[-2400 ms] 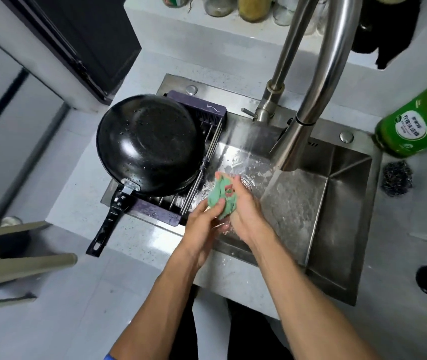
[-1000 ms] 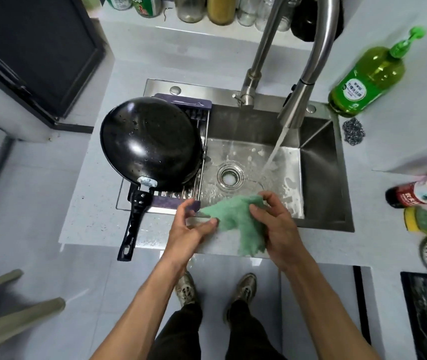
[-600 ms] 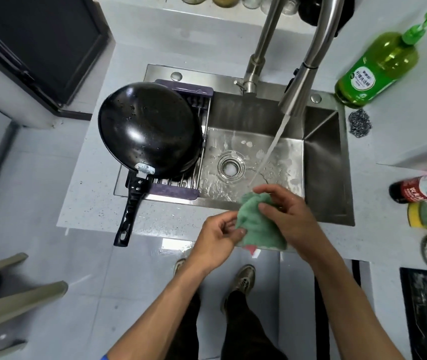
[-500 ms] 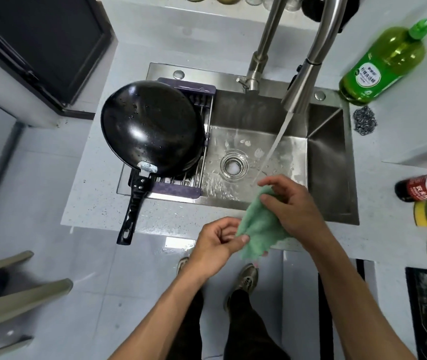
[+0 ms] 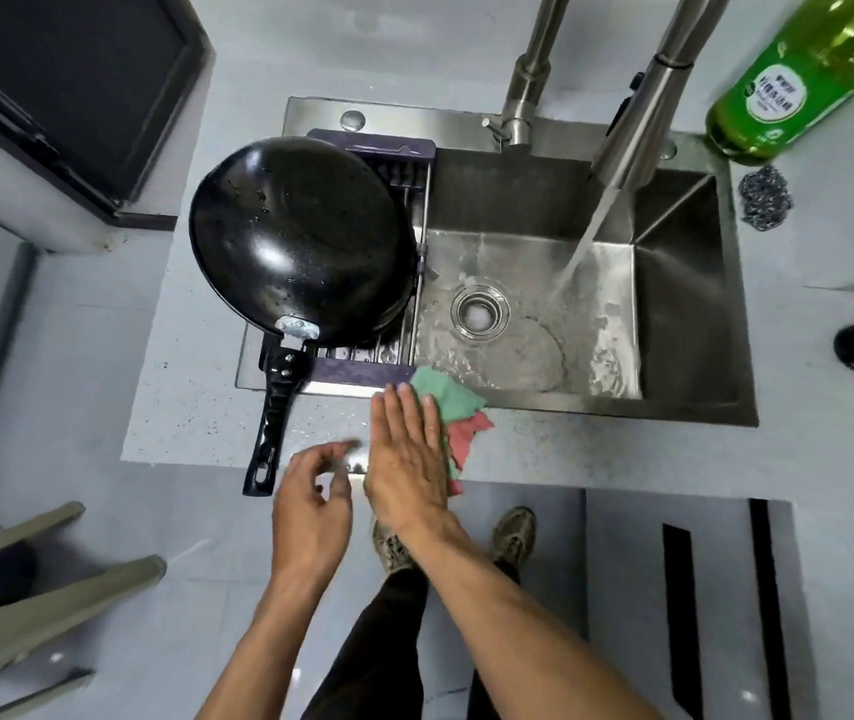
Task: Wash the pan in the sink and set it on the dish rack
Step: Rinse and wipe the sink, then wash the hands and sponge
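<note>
The pan sat upside down on the dish rack at the left end of the sink, its black handle reaching toward me over the near counter edge. My right hand lay flat on the cloth — fingers straight and together, palm pressing the green and red fabric onto the counter just at the sink's near rim. My left hand hovered just beside it, holding nothing, fingers loosely curled and a little apart, blurred at the tips. Water ran from the faucet into the basin, right of the drain. On the far right stood a green bottle, with a steel scourer near it on the counter.
</note>
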Demonstrator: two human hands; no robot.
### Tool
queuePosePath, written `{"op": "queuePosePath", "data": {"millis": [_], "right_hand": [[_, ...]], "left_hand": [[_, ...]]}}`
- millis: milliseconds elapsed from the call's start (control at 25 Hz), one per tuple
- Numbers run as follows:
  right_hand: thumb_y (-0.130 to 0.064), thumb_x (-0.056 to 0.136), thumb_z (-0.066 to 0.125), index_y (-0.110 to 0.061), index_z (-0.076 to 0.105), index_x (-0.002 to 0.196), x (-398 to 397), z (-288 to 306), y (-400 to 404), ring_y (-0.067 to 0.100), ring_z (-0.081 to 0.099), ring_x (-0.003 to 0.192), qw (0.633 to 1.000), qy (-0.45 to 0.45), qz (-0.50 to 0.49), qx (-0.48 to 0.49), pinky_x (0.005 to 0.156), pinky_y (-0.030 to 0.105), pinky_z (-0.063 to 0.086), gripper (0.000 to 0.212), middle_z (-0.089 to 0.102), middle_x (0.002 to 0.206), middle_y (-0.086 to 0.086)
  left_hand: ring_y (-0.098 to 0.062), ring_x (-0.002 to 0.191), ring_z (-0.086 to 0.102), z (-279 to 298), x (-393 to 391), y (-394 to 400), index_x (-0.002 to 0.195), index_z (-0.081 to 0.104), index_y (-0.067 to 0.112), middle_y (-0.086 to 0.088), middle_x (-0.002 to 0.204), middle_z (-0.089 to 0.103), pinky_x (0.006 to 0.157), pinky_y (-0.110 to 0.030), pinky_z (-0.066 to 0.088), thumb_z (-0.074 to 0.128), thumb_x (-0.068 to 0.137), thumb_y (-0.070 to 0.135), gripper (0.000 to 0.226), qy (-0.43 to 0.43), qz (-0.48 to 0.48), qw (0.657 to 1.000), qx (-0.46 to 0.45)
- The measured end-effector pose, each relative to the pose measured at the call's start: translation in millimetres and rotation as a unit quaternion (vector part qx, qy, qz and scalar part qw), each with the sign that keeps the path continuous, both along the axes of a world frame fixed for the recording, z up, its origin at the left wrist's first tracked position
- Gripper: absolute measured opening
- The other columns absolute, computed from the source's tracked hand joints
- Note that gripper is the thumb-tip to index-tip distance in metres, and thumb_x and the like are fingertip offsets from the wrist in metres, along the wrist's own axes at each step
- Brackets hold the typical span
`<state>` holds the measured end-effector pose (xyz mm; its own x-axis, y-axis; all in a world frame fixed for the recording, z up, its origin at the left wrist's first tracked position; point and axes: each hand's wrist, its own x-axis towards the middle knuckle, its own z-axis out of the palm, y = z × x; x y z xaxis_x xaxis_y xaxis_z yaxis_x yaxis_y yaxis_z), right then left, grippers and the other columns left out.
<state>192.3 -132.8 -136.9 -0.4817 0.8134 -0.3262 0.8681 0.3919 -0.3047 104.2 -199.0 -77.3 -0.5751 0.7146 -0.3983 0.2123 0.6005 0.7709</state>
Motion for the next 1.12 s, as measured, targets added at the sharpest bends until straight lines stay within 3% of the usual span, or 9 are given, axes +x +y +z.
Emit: {"op": "queuePosePath", "data": {"millis": [120,200,320,400,520,680,840,1000,1120], "right_hand": [[-0.027,0.103,0.024,-0.005,0.003,0.159,-1.7,-13.5,1.2,0.025,-0.013,0.154,0.999,0.008,-0.039,0.025,0.123,0.04,-0.015,0.064,-0.01,0.166,0.011],[-0.038,0.102,0.01,-0.007,0.004,0.159,16.2,-21.1,5.9,0.023,-0.014,0.154,0.999,-0.002,-0.035,0.02,0.122,0.038,-0.015,0.065,-0.01,0.166,0.01],[-0.042,0.102,0.018,-0.007,0.008,0.159,75.5,-24.8,21.2,0.024,-0.001,0.155,0.998,-0.029,-0.041,0.04,0.124,0.041,-0.004,0.067,0.002,0.167,0.011],[-0.042,0.101,0.025,-0.007,0.013,0.159,124.0,-26.5,34.6,0.025,0.008,0.155,0.997,-0.04,-0.05,0.053,0.123,0.043,0.005,0.068,0.011,0.167,0.011],[-0.043,0.1,0.032,-0.006,0.024,0.158,195.1,-27.9,52.7,0.025,0.018,0.154,0.994,-0.056,-0.055,0.07,0.122,0.043,0.011,0.069,0.02,0.166,0.011],[-0.045,0.102,0.032,-0.009,0.019,0.159,293.2,-29.4,85.8,0.022,0.011,0.155,0.992,-0.065,-0.062,0.088,0.125,0.042,0.005,0.068,0.013,0.167,0.007],[-0.046,0.101,0.033,-0.009,0.027,0.158,363.9,-30.2,131.8,0.02,0.019,0.153,0.995,-0.049,-0.029,0.078,0.125,0.04,0.009,0.068,0.024,0.165,0.006],[-0.041,0.099,0.039,-0.007,0.037,0.154,394.9,-20.9,165.2,0.021,0.026,0.152,0.996,0.019,0.033,0.077,0.125,0.038,0.013,0.064,0.032,0.162,0.008],[-0.037,0.099,0.039,-0.007,0.035,0.155,417.9,-17.7,130.8,0.023,0.028,0.151,0.993,-0.017,0.029,0.111,0.121,0.04,0.018,0.063,0.027,0.163,0.008]], "left_hand": [[-0.01,0.1,0.058,2.8,-10.9,9.0,0.103,0.061,0.036,0.011,0.107,0.061,0.09,-0.036,0.049,0.058,0.086,-0.003,0.043,0.084,-0.064,0.994,0.02],[-0.019,0.104,0.056,2.0,-4.7,25.1,0.109,0.062,0.029,0.007,0.109,0.059,0.09,-0.036,0.046,0.056,0.081,-0.007,0.046,0.11,-0.134,0.984,0.029],[-0.026,0.105,0.053,0.0,20.9,51.9,0.112,0.065,0.016,-0.002,0.113,0.061,0.089,-0.033,0.04,0.05,0.075,0.009,0.041,0.12,-0.23,0.965,0.025],[-0.026,0.106,0.054,-1.7,44.5,67.8,0.111,0.067,0.014,-0.003,0.114,0.063,0.088,-0.029,0.038,0.053,0.078,0.007,0.037,0.12,-0.266,0.956,0.021],[-0.018,0.098,0.056,-3.6,96.1,86.5,0.106,0.07,0.014,0.0,0.11,0.065,0.083,-0.024,0.038,0.058,0.083,-0.003,0.031,0.092,-0.3,0.949,0.016],[-0.013,0.096,0.06,-22.8,165.6,104.0,0.103,0.069,0.02,0.008,0.103,0.065,0.085,-0.024,0.045,0.054,0.089,0.008,0.023,0.068,-0.334,0.94,0.024],[0.008,0.098,0.057,-28.6,223.8,127.7,0.093,0.07,0.016,0.023,0.103,0.063,0.088,-0.008,0.039,0.054,0.083,0.01,0.021,0.034,-0.323,0.945,0.046],[-0.006,0.105,0.063,-35.5,274.1,155.5,0.095,0.069,0.023,0.013,0.109,0.069,0.097,-0.027,0.047,0.049,0.083,0.018,0.024,-0.005,-0.296,0.955,0.038],[-0.009,0.102,0.064,-32.1,287.0,167.5,0.096,0.066,0.028,0.015,0.105,0.069,0.092,-0.034,0.05,0.047,0.082,0.03,0.024,-0.023,-0.277,0.959,0.048]]}}
